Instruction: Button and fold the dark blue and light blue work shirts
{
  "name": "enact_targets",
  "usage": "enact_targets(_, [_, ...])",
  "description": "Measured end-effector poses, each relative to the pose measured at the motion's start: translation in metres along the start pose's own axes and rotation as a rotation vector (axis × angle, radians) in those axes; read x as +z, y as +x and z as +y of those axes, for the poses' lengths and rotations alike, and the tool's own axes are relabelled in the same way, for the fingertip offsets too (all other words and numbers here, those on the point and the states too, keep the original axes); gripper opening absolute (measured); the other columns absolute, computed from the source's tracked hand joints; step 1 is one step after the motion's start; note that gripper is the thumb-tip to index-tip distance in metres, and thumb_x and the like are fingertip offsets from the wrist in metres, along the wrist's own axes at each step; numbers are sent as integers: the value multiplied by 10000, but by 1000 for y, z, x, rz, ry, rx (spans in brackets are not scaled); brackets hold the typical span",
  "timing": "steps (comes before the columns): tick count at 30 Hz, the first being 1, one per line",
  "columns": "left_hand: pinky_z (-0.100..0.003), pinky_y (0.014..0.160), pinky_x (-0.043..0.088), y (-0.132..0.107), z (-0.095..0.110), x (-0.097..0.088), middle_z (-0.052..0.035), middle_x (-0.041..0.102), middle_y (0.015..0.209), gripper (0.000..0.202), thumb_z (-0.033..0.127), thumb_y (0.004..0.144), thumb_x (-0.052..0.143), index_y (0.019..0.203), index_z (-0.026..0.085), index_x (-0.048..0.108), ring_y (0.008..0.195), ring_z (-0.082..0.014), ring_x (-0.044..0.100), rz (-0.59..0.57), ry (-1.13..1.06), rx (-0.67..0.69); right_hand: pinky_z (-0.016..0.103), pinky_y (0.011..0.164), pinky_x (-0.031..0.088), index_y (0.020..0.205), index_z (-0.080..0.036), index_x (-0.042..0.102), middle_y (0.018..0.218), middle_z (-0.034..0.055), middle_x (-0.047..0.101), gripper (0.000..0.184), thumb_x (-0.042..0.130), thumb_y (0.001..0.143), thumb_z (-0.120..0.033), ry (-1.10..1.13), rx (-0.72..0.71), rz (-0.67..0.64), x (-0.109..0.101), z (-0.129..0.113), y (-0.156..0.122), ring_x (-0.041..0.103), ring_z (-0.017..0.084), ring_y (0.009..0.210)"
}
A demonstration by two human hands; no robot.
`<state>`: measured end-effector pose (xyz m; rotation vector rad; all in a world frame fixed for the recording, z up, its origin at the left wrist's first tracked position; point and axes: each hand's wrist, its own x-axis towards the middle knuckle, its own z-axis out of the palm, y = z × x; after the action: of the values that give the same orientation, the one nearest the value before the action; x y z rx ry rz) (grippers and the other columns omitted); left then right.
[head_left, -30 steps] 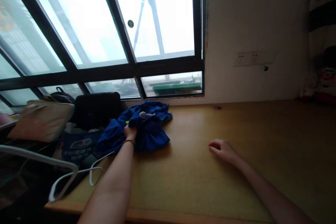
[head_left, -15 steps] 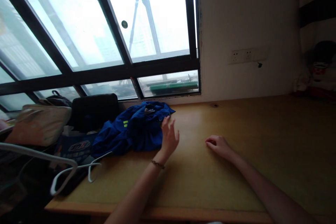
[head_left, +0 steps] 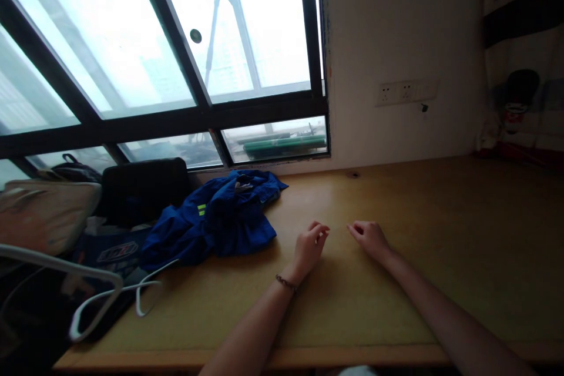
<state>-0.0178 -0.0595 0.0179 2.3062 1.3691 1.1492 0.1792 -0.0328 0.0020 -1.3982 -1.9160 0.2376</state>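
Note:
My left hand (head_left: 309, 245), with a beaded bracelet (head_left: 286, 282) on its wrist, is just above the wooden table (head_left: 211, 311). Its thumb and forefinger come together in a loose pinch. Facing it across a small gap, my right hand (head_left: 369, 239) also has thumb and forefinger pressed together. Whatever either pinch holds, if anything, is too small to make out. A crumpled blue garment (head_left: 240, 229) with a small yellow-green patch lies left of my left hand, apart from it.
At the table's left end are a white hanger (head_left: 99, 294), a dark blue bag (head_left: 115, 255), a black case (head_left: 145, 188) and a beige bag (head_left: 48, 211). Behind stand a window (head_left: 259, 29) and a wall with sockets (head_left: 396, 93). A patterned curtain (head_left: 524, 88) hangs at right.
My left hand has moved right, away from the blue garment and toward my right hand, its spread fingers closing into a pinch. My right hand stays nearly in place. The view has turned slightly right.

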Motion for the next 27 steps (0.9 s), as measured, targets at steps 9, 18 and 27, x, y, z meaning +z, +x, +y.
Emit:
enact_targets(9, [-186, 536, 369, -3, -3, 5, -17, 615, 656, 220, 285, 834, 414, 800, 186, 608, 556, -94, 528, -115, 107, 47, 238, 486, 261, 472, -184, 474, 454, 8, 495, 413, 397, 787, -440, -25, -13, 4, 5, 3, -1, 418, 114, 440])
enact_targets(18, [-196, 509, 351, -4, -2, 3, -20, 615, 603, 273, 327, 842, 383, 788, 190, 613, 507, -97, 523, -106, 168, 63, 232, 497, 280, 480, -181, 467, 457, 8, 495, 424, 382, 795, -452, -36, -2, -18, 7, 5, -1, 437, 116, 448])
enact_targets(27, [-201, 514, 356, -4, -2, 5, -22, 619, 607, 273, 322, 840, 377, 788, 192, 612, 516, -105, 530, -119, 179, 71, 236, 493, 281, 485, -184, 479, 463, 11, 503, 435, 376, 789, -478, -28, 0, -30, 7, 5, -1, 448, 122, 456])
